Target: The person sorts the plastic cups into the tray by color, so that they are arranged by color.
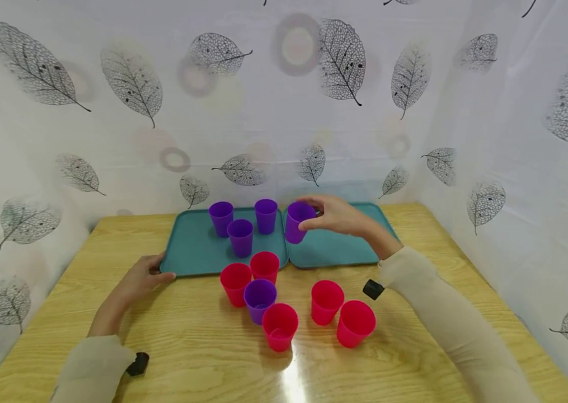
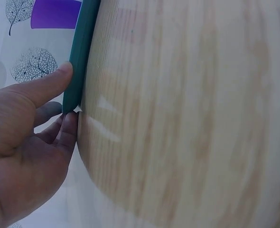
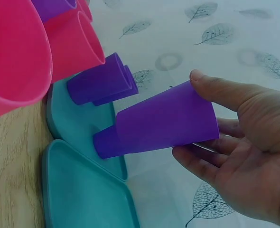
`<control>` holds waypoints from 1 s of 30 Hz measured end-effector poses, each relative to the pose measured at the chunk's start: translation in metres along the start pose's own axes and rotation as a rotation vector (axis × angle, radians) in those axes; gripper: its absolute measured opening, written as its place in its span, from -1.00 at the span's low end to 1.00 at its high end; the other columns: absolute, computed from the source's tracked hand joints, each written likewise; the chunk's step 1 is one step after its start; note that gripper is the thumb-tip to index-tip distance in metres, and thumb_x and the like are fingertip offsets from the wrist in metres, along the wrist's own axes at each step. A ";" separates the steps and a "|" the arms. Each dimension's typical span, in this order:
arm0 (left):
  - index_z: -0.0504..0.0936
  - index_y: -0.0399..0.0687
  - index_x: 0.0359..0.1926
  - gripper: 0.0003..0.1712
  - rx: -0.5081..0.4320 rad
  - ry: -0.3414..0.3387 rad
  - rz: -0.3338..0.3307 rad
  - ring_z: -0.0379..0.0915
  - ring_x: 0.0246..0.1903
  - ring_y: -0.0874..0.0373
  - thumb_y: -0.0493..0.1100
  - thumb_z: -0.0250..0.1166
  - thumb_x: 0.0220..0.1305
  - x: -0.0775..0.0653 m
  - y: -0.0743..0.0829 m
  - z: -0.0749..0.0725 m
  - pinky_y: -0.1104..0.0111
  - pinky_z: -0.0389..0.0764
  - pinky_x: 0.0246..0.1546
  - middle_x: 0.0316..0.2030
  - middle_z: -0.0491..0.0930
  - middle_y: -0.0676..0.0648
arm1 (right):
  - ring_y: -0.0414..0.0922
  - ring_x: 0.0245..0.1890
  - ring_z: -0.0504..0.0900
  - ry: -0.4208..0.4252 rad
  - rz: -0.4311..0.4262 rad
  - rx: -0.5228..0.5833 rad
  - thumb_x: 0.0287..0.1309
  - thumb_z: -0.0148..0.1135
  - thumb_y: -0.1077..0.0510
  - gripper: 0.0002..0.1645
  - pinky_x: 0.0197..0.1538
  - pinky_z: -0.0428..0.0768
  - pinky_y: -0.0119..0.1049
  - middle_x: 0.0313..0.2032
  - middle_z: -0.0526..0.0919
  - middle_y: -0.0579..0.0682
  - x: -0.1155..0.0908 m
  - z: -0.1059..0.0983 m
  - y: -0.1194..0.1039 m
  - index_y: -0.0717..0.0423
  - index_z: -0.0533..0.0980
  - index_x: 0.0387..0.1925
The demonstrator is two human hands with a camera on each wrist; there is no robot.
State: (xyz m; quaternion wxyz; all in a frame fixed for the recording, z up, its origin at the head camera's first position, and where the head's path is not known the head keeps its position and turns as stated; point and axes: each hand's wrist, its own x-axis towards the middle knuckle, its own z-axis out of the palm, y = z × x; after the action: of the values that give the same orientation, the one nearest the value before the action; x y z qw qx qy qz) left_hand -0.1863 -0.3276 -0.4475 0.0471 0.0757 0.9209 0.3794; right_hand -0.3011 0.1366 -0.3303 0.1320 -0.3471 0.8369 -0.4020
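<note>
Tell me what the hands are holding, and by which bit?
The right hand holds a purple cup near its rim; the left hand grips the left tray at its near-left corner.

1. The person's left arm [image 1: 89,364] reaches from the frame's lower left; the left hand [image 1: 144,278] sits left of centre, pinching.
2. The right arm [image 1: 452,319] stretches from lower right; I see the right hand [image 1: 336,214] near centre, thumb opposing fingers.

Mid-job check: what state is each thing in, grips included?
Left tray: flat on table
Right tray: flat beside it
Left grip: holding left tray's near-left corner
Held purple cup: mouth up, lifted
Right grip: around held purple cup
Three purple cups: upright, left tray
Remaining purple cup: upright, table
Five red cups: upright, table
</note>
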 end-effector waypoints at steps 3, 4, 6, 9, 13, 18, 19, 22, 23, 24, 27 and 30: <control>0.02 -0.68 0.46 -0.15 -0.002 -0.002 0.007 0.47 0.12 -0.35 -0.23 0.29 0.49 0.000 0.000 0.000 0.05 0.60 -0.03 0.31 0.26 -0.67 | 0.00 0.17 0.62 -0.001 0.006 0.024 0.28 0.46 0.08 -0.14 0.14 0.62 -0.11 0.29 0.57 0.13 0.009 0.004 0.005 0.23 0.31 0.49; 0.02 -0.68 0.46 -0.15 -0.004 -0.003 0.008 0.47 0.13 -0.36 -0.23 0.28 0.49 0.000 0.000 0.000 0.06 0.61 -0.03 0.32 0.26 -0.67 | -0.01 0.16 0.62 -0.003 0.009 0.032 0.27 0.46 0.08 -0.14 0.13 0.63 -0.11 0.27 0.58 0.13 0.013 0.006 0.006 0.24 0.31 0.49; 0.01 -0.68 0.46 -0.15 -0.007 -0.003 0.009 0.47 0.13 -0.37 -0.23 0.28 0.49 0.000 0.001 0.000 0.07 0.61 -0.03 0.32 0.26 -0.67 | -0.01 0.14 0.63 -0.010 0.011 0.043 0.27 0.46 0.10 -0.15 0.13 0.63 -0.13 0.25 0.60 0.13 0.019 0.010 0.008 0.25 0.32 0.48; 0.02 -0.68 0.46 -0.15 -0.004 0.000 0.004 0.46 0.14 -0.37 -0.23 0.28 0.49 -0.001 0.001 0.000 0.05 0.60 -0.01 0.32 0.26 -0.67 | 0.00 0.14 0.63 -0.032 0.008 0.064 0.26 0.46 0.14 -0.18 0.13 0.64 -0.14 0.23 0.61 0.15 0.027 0.017 0.010 0.28 0.34 0.45; 0.01 -0.68 0.46 -0.15 -0.001 0.000 -0.011 0.44 0.16 -0.39 -0.22 0.28 0.49 -0.002 0.001 0.000 -0.01 0.58 0.03 0.33 0.23 -0.67 | 0.00 0.12 0.63 -0.046 0.013 0.067 0.24 0.48 0.15 -0.21 0.12 0.64 -0.16 0.17 0.64 0.14 0.037 0.028 0.011 0.28 0.38 0.41; 0.00 -0.68 0.47 -0.14 -0.011 -0.004 -0.024 0.41 0.18 -0.41 -0.21 0.28 0.50 -0.003 0.001 0.000 -0.04 0.56 0.05 0.34 0.21 -0.67 | 0.04 0.26 0.54 -0.044 0.032 0.026 0.22 0.49 0.11 -0.14 0.22 0.58 -0.13 0.27 0.57 0.18 0.046 0.039 0.012 0.28 0.34 0.44; 0.00 -0.67 0.47 -0.14 -0.010 -0.003 -0.025 0.41 0.18 -0.41 -0.21 0.28 0.50 -0.003 0.002 0.000 -0.05 0.56 0.05 0.34 0.21 -0.68 | 0.06 0.30 0.50 -0.043 0.034 0.021 0.22 0.49 0.11 -0.13 0.26 0.55 -0.11 0.30 0.53 0.19 0.048 0.041 0.012 0.29 0.33 0.45; 0.01 -0.67 0.47 -0.14 -0.005 -0.001 -0.023 0.40 0.19 -0.41 -0.21 0.28 0.49 -0.002 0.002 0.000 -0.07 0.55 0.07 0.35 0.20 -0.67 | 0.12 0.39 0.42 -0.036 0.033 0.017 0.21 0.50 0.13 -0.11 0.35 0.48 -0.05 0.37 0.46 0.24 0.053 0.047 0.014 0.31 0.31 0.46; 0.02 -0.67 0.47 -0.14 -0.002 -0.001 -0.021 0.40 0.19 -0.41 -0.21 0.29 0.49 -0.002 0.002 0.000 -0.07 0.55 0.07 0.35 0.21 -0.67 | 0.13 0.41 0.39 -0.033 0.032 0.017 0.21 0.50 0.13 -0.11 0.38 0.45 -0.04 0.38 0.45 0.25 0.054 0.049 0.015 0.32 0.31 0.46; 0.02 -0.67 0.46 -0.14 -0.001 -0.001 -0.018 0.40 0.19 -0.41 -0.21 0.29 0.49 -0.002 0.002 0.000 -0.08 0.54 0.08 0.34 0.21 -0.67 | 0.14 0.42 0.38 -0.032 0.033 0.018 0.20 0.50 0.14 -0.11 0.39 0.43 -0.04 0.39 0.44 0.26 0.055 0.050 0.016 0.33 0.31 0.45; 0.03 -0.67 0.46 -0.15 0.000 0.000 -0.012 0.41 0.20 -0.40 -0.21 0.29 0.49 -0.001 0.002 0.000 -0.07 0.54 0.09 0.34 0.23 -0.66 | 0.15 0.44 0.36 -0.032 0.039 0.013 0.18 0.52 0.13 -0.11 0.42 0.40 -0.04 0.39 0.43 0.27 0.056 0.054 0.018 0.34 0.32 0.43; 0.03 -0.67 0.46 -0.15 -0.003 0.001 -0.010 0.42 0.18 -0.37 -0.22 0.29 0.49 -0.001 0.002 0.001 -0.04 0.54 0.07 0.34 0.24 -0.65 | 0.14 0.45 0.35 -0.040 0.047 -0.004 0.15 0.54 0.11 -0.12 0.44 0.37 -0.04 0.39 0.43 0.25 0.056 0.056 0.020 0.31 0.35 0.40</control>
State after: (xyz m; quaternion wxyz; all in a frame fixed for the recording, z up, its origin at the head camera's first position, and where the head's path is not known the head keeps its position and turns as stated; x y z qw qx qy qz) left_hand -0.1854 -0.3258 -0.4468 0.0488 0.0708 0.9207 0.3806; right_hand -0.3229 0.0744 -0.3779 0.1574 -0.3355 0.8429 -0.3901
